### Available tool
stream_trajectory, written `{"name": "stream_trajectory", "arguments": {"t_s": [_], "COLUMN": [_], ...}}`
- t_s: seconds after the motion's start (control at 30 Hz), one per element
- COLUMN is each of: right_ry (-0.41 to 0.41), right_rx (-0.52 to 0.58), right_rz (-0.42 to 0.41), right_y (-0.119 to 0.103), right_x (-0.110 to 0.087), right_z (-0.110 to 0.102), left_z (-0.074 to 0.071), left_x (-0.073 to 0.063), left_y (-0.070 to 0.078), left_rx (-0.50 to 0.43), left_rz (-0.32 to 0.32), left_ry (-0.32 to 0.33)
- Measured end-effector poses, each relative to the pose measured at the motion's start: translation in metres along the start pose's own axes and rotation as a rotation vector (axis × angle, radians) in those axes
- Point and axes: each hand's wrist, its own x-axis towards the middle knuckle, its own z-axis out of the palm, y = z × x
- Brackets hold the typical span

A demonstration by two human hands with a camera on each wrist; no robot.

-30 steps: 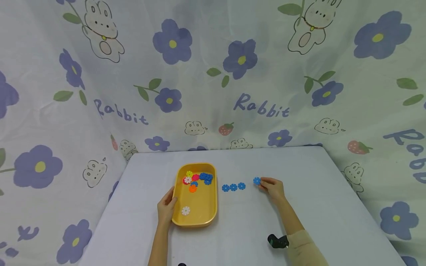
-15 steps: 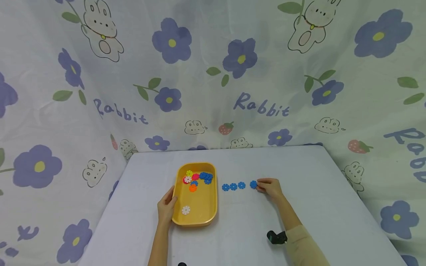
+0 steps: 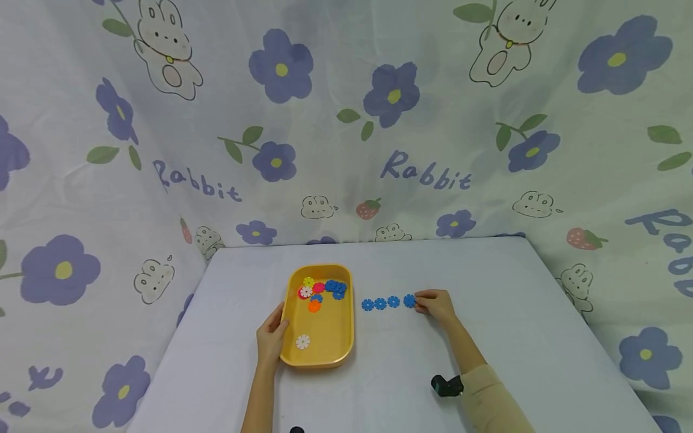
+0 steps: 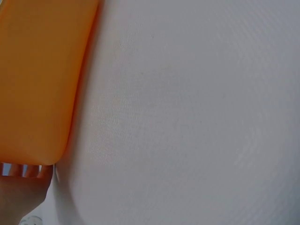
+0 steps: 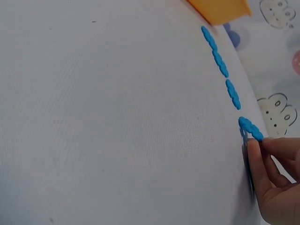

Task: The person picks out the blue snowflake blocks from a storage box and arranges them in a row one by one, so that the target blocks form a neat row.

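My right hand (image 3: 437, 305) pinches a blue notched plastic disc (image 3: 409, 300) by its right edge between thumb and fingers. In the right wrist view this held disc (image 5: 251, 129) is tilted, its far edge close over the table. Left of it lies a row of three like blue discs (image 3: 381, 304), with a small gap before the held one. My left hand (image 3: 270, 338) grips the left wall of a yellow tray (image 3: 325, 355), thumb at the rim. In the left wrist view the fingers (image 4: 31, 171) reach to the tray's edge.
Inside the tray sit a cluster of blue discs (image 3: 335, 287), a pink one (image 3: 318, 288), an orange one (image 3: 314, 307) and a white one (image 3: 302, 342). A black wrist device (image 3: 447, 386) juts from the right sleeve. A patterned curtain (image 3: 346, 120) hangs behind the white table (image 3: 514, 288).
My right hand has carried the blue disc left and slightly down toward the row, narrowing the gap. My left hand and the tray have stayed in place.
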Motion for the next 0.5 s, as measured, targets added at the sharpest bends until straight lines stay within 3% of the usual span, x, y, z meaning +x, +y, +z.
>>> {"name": "stream_trajectory", "arguments": {"t_s": [0.5], "right_ry": [-0.004], "right_rx": [-0.089], "right_rz": [-0.030], "right_y": [0.0011], "right_x": [0.0022], "right_z": [0.0049], "left_z": [0.0008], "left_x": [0.0002], "left_y": [-0.0004], "left_rx": [-0.003], "left_rz": [0.003], "left_ry": [0.012]}}
